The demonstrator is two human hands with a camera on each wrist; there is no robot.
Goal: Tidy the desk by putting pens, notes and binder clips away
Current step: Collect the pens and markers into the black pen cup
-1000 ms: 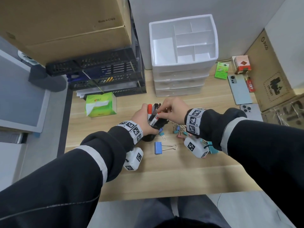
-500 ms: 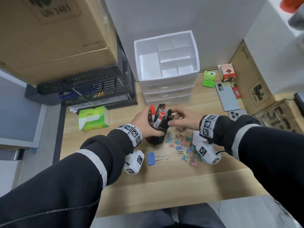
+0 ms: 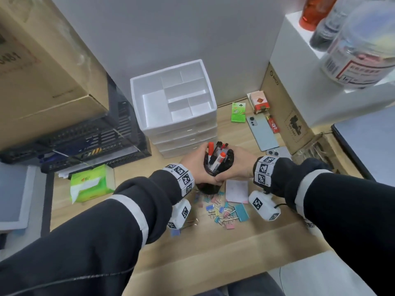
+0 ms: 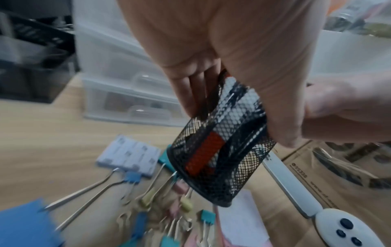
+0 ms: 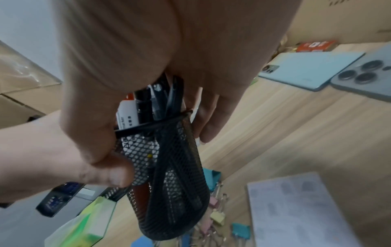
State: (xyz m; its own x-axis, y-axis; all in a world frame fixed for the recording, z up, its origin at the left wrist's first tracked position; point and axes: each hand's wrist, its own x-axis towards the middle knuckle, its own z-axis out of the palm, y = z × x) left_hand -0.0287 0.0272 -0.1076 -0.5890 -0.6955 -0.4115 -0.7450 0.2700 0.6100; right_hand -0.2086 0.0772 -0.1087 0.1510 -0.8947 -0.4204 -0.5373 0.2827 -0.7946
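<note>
A black mesh pen cup [image 3: 209, 187] full of pens [image 3: 221, 156] hangs above the wooden desk [image 3: 136, 180], tilted. My left hand [image 3: 193, 165] grips its left side and my right hand [image 3: 239, 165] wraps its right side, thumbs meeting at the front. The left wrist view shows the cup [image 4: 222, 160] under my left fingers [image 4: 186, 90]. The right wrist view shows the cup [image 5: 173, 192] below my right hand [image 5: 148, 50]. Several coloured binder clips [image 3: 222, 210] lie scattered beneath, beside a pale notepad [image 3: 236, 191]. A large blue clip [image 3: 175, 231] lies half hidden under my left wrist.
A white drawer organiser [image 3: 136, 103] with open top compartments stands just behind the cup. A green tissue pack [image 3: 89, 184] lies to the left under black trays [image 3: 85, 137]. Two phones [image 3: 263, 133], small boxes and cardboard cartons [image 3: 286, 116] sit at the right.
My right hand left the pens and took hold of the cup's side. Both hands have raised the cup off the desk, uncovering the notepad and clips.
</note>
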